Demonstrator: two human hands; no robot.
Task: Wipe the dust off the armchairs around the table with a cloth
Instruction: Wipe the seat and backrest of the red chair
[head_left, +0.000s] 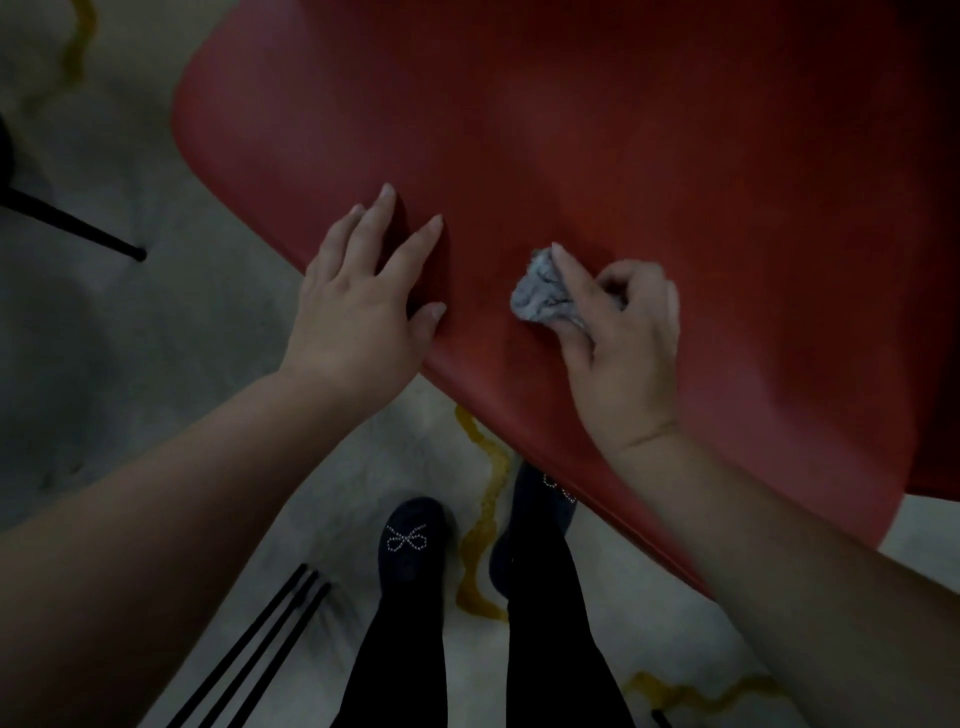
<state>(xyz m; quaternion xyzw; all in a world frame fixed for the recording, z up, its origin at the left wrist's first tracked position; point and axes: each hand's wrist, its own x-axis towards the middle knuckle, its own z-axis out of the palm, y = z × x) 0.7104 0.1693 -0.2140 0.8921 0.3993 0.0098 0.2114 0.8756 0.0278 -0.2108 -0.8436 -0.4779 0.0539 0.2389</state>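
Observation:
A red armchair (623, 156) fills the upper right of the view, its smooth back or shell facing me. My right hand (623, 343) grips a crumpled grey cloth (543, 291) and holds it against the red surface near the lower edge. My left hand (363, 291) rests flat on the chair's edge to the left of the cloth, fingers spread and straight. Both forearms reach in from the bottom of the frame.
Below the chair lies a pale marbled floor (395, 457) with yellow veins. My two dark shoes (413, 545) stand close under the chair's edge. Thin black chair legs show at the left (78, 228) and bottom left (260, 644).

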